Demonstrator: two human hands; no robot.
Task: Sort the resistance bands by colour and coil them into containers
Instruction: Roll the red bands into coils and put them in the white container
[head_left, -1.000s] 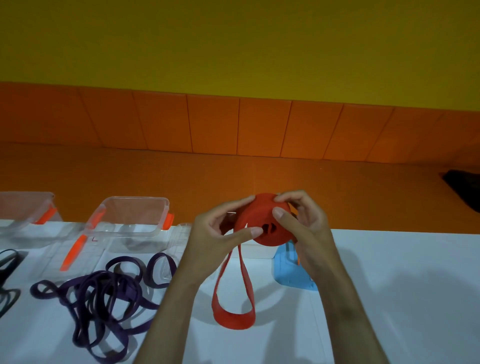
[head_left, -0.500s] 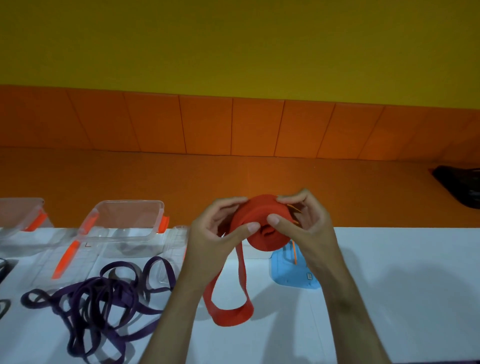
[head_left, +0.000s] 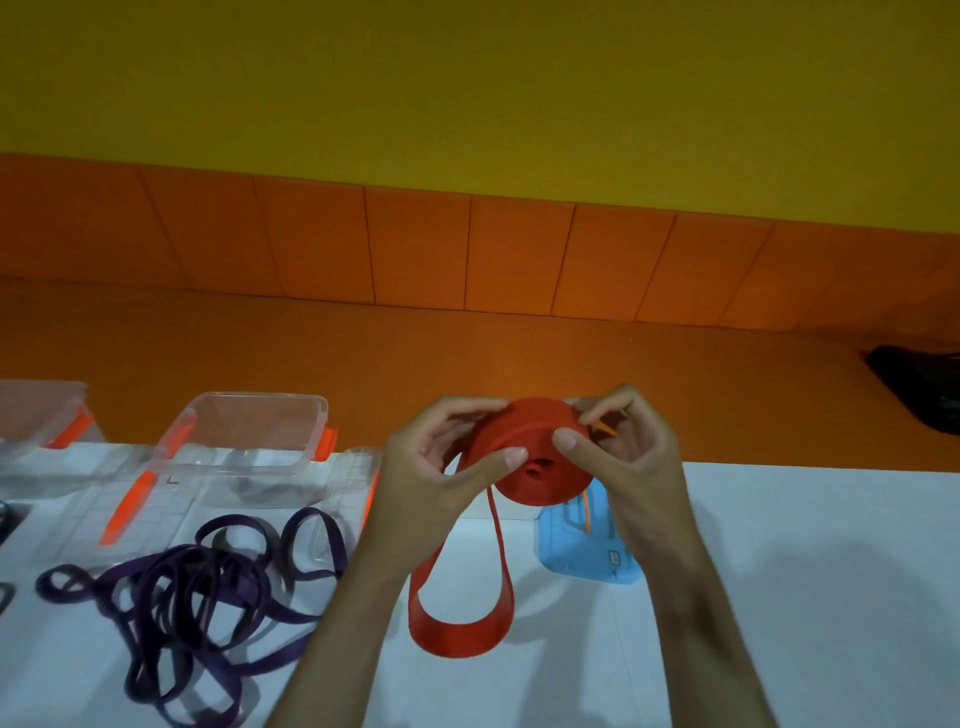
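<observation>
Head view: I see the red band (head_left: 535, 483) wound into a thick coil and held in the air over the far edge of the table (head_left: 805, 597). Its loose tail hangs down in a loop whose bottom lies on the tabletop between the forearms.

The left hand (head_left: 441, 478) grips the coil, thumb on its near face and fingers curled behind. The right hand (head_left: 628, 457) pinches it from the other side, thumb on the face and fingertips on the rim.

A blue lid (head_left: 582, 551) lies on the table just below the coil. Left of the left forearm lies a tangle of purple bands (head_left: 197, 597). Beyond them, a clear box (head_left: 249, 431) with orange clips stands at the far edge.

The table is white. Its far edge runs across the frame behind the hands, with an orange floor and tile strip beyond and a yellow wall above. Right of the right forearm, the tabletop shows plain white out to the frame edge.
</observation>
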